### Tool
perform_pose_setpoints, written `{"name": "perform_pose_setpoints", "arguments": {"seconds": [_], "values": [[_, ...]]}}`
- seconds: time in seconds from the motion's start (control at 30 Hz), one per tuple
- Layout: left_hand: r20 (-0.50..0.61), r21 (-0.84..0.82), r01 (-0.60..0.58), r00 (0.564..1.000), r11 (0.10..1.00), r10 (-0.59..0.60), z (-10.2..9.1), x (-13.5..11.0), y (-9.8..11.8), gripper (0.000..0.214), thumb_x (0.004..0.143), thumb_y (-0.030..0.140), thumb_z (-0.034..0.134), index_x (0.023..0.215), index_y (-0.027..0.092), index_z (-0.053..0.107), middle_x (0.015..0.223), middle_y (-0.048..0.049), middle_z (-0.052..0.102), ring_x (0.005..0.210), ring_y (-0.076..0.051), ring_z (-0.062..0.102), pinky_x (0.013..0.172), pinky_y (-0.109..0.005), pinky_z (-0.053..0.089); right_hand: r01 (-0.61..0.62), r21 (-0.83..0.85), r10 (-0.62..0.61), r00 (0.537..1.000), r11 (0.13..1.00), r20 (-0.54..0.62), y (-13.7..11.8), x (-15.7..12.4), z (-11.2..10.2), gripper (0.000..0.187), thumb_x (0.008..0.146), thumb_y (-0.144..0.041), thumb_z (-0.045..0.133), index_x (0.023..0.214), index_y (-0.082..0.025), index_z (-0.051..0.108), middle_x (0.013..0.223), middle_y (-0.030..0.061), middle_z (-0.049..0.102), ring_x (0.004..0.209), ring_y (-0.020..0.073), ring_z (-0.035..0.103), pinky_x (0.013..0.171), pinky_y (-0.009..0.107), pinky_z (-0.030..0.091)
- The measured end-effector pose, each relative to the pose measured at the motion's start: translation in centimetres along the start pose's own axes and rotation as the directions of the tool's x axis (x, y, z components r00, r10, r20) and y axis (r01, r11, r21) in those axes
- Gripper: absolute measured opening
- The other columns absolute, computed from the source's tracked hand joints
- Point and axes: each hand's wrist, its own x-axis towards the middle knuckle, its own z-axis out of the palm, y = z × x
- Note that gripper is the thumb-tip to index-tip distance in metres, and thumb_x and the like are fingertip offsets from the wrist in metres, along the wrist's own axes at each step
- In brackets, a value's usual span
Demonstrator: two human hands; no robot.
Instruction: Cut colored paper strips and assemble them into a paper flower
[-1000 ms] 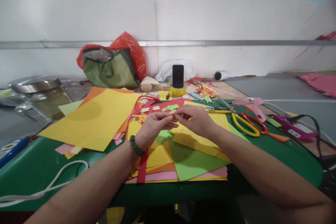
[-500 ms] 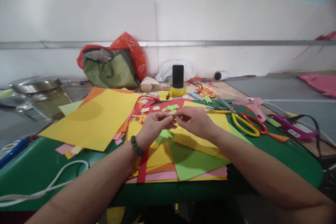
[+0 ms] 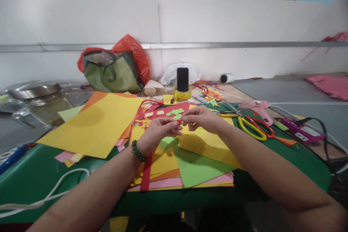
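Observation:
My left hand and my right hand meet fingertip to fingertip above a pile of coloured paper sheets. Both pinch a tiny red paper piece between thumb and fingers. A green bead bracelet circles my left wrist. Under the hands lie yellow, green, orange and pink sheets on a green table. A long red paper strip runs toward the table's front edge below my left wrist.
A large yellow sheet lies left. Yellow and red-handled scissors and a pink glue gun lie right. A phone stands on a tape roll at the back, beside a paper flower. A glass jar and a bag sit left.
Both hands have shifted slightly up and away over the paper pile, still pinching the small red piece. The view has shifted a little to the right.

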Motion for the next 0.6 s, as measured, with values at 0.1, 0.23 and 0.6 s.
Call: {"name": "perform_pose_setpoints", "arguments": {"seconds": [0.1, 0.23, 0.6], "values": [[-0.034, 0.073, -0.027, 0.999, 0.997, 0.029, 0.1, -0.1, 0.2, 0.034, 0.06, 0.045, 0.08, 0.071, 0.015, 0.07, 0.069, -0.0057, 0.071, 0.065, -0.017, 0.068, 0.069, -0.029, 0.055, 0.045, -0.05, -0.045, 0.999, 0.998, 0.0, -0.1, -0.1, 0.4, 0.024, 0.062, -0.036, 0.078, 0.067, -0.015, 0.067, 0.061, -0.0013, 0.065, 0.048, 0.0077, 0.059, 0.047, 0.019, 0.048], [-0.027, 0.133, -0.039, 0.999, 0.99, 0.043, 0.3, -0.2, 0.4, 0.035, 0.059, 0.047, 0.08, 0.069, 0.015, 0.068, 0.067, -0.0041, 0.069, 0.061, -0.015, 0.066, 0.065, -0.026, 0.054, 0.106, -0.12, -0.109, 0.994, 0.987, -0.012, 0.0, -0.3, 1.0, 0.024, 0.06, -0.034, 0.079, 0.064, -0.015, 0.064, 0.054, -0.0035, 0.061, 0.049, 0.0086, 0.059, 0.047, 0.019, 0.046], [0.086, 0.071, -0.052, 0.995, 0.996, 0.046, -0.3, -0.5, 1.1, 0.036, 0.061, 0.049, 0.078, 0.071, 0.016, 0.068, 0.073, -0.0039, 0.069, 0.061, -0.013, 0.064, 0.064, -0.025, 0.052, -0.014, 0.061, 0.011, 0.998, 0.998, 0.059, -0.2, -0.1, 0.2, 0.023, 0.058, -0.033, 0.078, 0.061, -0.015, 0.065, 0.056, -0.0027, 0.062, 0.044, 0.006, 0.054, 0.043, 0.019, 0.043]]}}
